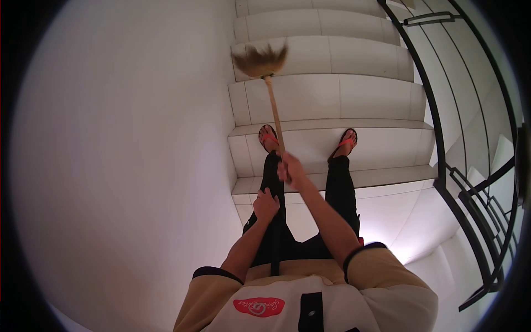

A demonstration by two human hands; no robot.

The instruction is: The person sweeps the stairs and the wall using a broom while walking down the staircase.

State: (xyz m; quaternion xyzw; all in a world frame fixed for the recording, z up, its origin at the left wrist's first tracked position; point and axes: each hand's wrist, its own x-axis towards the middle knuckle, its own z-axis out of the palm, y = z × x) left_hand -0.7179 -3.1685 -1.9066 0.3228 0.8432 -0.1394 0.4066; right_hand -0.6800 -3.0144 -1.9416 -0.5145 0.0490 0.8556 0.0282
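Note:
A broom with a pale wooden handle reaches up the stairs from my right hand, whose fingers are wrapped round the handle near its lower end. Its fanned brown bristles lie over a step ahead, close to the left wall, and look slightly blurred. My left hand is over my left trouser leg, below and left of the right hand. Its fingers are loosely bent and apart, with nothing seen in them.
White tiled stairs run ahead between a plain white wall on the left and a black metal railing on the right. My feet, in red-strapped sandals, stand on one step.

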